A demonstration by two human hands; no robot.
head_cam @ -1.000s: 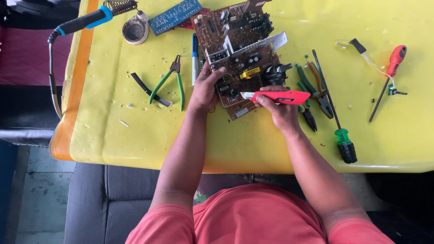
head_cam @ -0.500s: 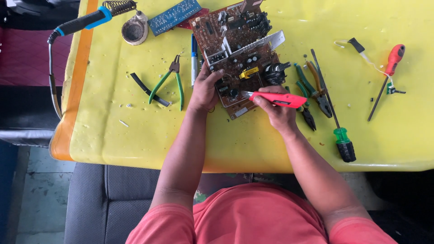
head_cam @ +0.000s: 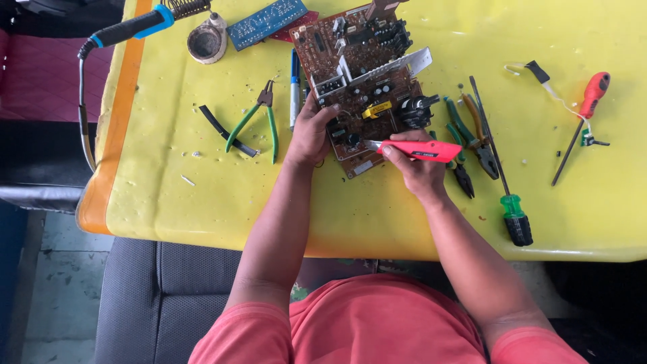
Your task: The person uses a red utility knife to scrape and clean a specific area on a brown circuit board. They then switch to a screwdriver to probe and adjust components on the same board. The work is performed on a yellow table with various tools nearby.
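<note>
1. Right hand (head_cam: 419, 168) is closed around a red cutter (head_cam: 419, 150), its blade tip set on the near edge of the brown board (head_cam: 360, 81); the board lies tilted on the yellow table (head_cam: 202, 202), toward the far edge around the middle.
2. Left hand (head_cam: 311, 133) grips the board's left edge, fingers curled over it and thumb along the side, pinning it down.
3. To do this cut well, I'd say the blade wants a shallow angle and short strokes directed away from the holding fingers, which sit close to the tip. The left hand should press firmly, since the board rests on uneven parts and could rock.
4. Just right of the cutter lie several pliers (head_cam: 472, 138) and a green-handled screwdriver (head_cam: 505, 195), nearly touching the right wrist; a slip that way would knock them.
5. Left of the board are a blue pen (head_cam: 294, 87) and green cutters (head_cam: 259, 121), near but apart from the left hand.
6. Toward the far left corner sit a soldering iron (head_cam: 135, 27), a round tin (head_cam: 205, 42) and a small blue board (head_cam: 266, 20).
7. A red screwdriver (head_cam: 590, 101) lies well apart near the right edge.
</note>
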